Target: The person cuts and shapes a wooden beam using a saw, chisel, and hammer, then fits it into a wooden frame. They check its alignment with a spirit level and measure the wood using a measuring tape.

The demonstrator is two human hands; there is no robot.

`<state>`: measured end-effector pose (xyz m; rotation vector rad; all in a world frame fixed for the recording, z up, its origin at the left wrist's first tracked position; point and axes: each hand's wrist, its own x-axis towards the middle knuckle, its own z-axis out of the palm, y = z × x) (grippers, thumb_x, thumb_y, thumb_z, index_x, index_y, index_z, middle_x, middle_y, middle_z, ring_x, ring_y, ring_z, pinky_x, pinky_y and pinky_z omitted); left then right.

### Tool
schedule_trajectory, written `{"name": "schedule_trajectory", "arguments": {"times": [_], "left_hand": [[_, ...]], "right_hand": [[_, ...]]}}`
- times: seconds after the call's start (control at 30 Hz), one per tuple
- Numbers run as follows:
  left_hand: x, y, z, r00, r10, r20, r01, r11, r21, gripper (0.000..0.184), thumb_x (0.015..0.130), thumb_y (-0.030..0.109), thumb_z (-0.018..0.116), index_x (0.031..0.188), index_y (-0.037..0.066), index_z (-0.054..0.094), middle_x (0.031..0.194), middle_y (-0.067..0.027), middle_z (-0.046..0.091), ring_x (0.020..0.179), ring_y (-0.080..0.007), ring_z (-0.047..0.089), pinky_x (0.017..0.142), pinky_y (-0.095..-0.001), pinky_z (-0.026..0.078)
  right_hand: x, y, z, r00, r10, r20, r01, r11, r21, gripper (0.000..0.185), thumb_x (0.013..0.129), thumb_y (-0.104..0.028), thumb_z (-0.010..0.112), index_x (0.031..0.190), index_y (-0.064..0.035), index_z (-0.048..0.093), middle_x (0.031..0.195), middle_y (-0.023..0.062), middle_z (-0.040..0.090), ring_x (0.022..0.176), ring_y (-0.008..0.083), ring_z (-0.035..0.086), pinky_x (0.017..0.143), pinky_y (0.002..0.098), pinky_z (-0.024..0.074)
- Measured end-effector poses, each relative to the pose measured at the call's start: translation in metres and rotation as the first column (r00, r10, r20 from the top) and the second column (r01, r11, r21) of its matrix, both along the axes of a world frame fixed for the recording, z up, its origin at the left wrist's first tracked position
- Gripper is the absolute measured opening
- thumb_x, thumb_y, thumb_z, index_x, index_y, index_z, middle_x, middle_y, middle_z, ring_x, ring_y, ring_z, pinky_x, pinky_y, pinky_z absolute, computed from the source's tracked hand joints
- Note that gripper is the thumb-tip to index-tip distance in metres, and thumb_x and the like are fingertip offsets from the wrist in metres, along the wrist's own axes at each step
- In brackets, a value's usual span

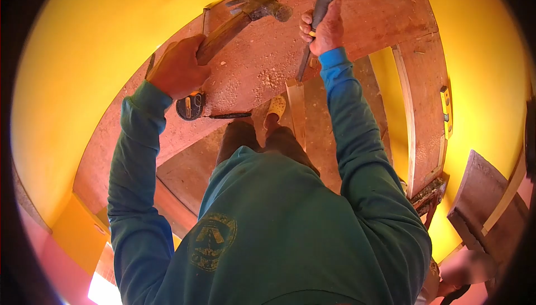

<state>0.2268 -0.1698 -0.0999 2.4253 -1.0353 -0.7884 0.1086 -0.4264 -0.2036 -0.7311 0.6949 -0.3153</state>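
My left hand is wrapped round the wooden handle of a claw hammer, whose metal head points up and to the right. My right hand grips a chisel with a dark handle. The chisel's blade runs down to the top end of an upright wooden piece; whether it touches cannot be told. Wood chips lie scattered on the reddish board surface between my hands.
A tape measure and a dark pencil-like tool lie below my left hand. A yellow level rests at the right edge. Dark boards lean at the far right, near another person. Yellow walls curve around.
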Motion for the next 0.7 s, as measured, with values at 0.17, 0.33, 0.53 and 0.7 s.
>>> {"name": "schedule_trajectory", "arguments": {"times": [0.17, 0.33, 0.53, 0.7], "left_hand": [[-0.013, 0.011, 0.008, 0.996, 0.075, -0.046, -0.073, 0.996, 0.05, 0.029, 0.066, 0.013, 0.06, 0.09, -0.003, 0.057, 0.078, -0.028, 0.057, 0.076, -0.0446, 0.058, 0.068, -0.047, 0.045], [-0.06, 0.05, -0.007, 0.96, 0.261, -0.103, -0.26, 0.965, 0.028, 0.027, 0.069, 0.017, 0.067, 0.086, -0.001, 0.055, 0.068, -0.0208, 0.056, 0.065, -0.0349, 0.06, 0.058, -0.0421, 0.045], [-0.124, 0.085, -0.014, 0.714, 0.467, -0.521, -0.469, 0.872, 0.139, 0.024, 0.071, 0.017, 0.07, 0.081, 0.004, 0.052, 0.06, -0.002, 0.051, 0.049, -0.0112, 0.05, 0.045, -0.0289, 0.04], [-0.142, 0.09, -0.012, 0.745, 0.486, -0.457, -0.485, 0.865, 0.128, 0.022, 0.071, 0.014, 0.068, 0.077, 0.005, 0.049, 0.058, -0.0006, 0.048, 0.046, -0.0098, 0.048, 0.042, -0.0265, 0.039]], "right_hand": [[-0.059, -0.017, 0.011, 0.892, 0.235, -0.386, -0.418, 0.755, -0.506, 0.027, 0.085, -0.03, 0.066, 0.075, -0.0123, 0.048, 0.059, -0.0008, 0.047, 0.055, 0.0078, 0.047, 0.045, 0.0296, 0.036], [-0.157, 0.016, -0.044, 0.718, 0.184, -0.671, -0.666, 0.462, -0.586, 0.054, 0.065, -0.04, 0.079, 0.098, 0.0004, 0.063, 0.078, 0.0103, 0.064, 0.075, 0.0206, 0.062, 0.068, 0.0361, 0.049], [-0.188, 0.045, -0.055, 0.736, -0.048, -0.675, -0.504, 0.626, -0.595, 0.052, 0.066, -0.039, 0.078, 0.093, 0.0012, 0.06, 0.078, 0.0102, 0.062, 0.072, 0.0206, 0.06, 0.066, 0.0394, 0.0485], [-0.182, 0.008, -0.001, 0.965, -0.166, -0.201, 0.019, 0.812, -0.583, 0.032, 0.077, -0.019, 0.072, 0.095, -0.0003, 0.054, 0.079, 0.0052, 0.055, 0.07, 0.0185, 0.054, 0.066, 0.0379, 0.0459]]}}
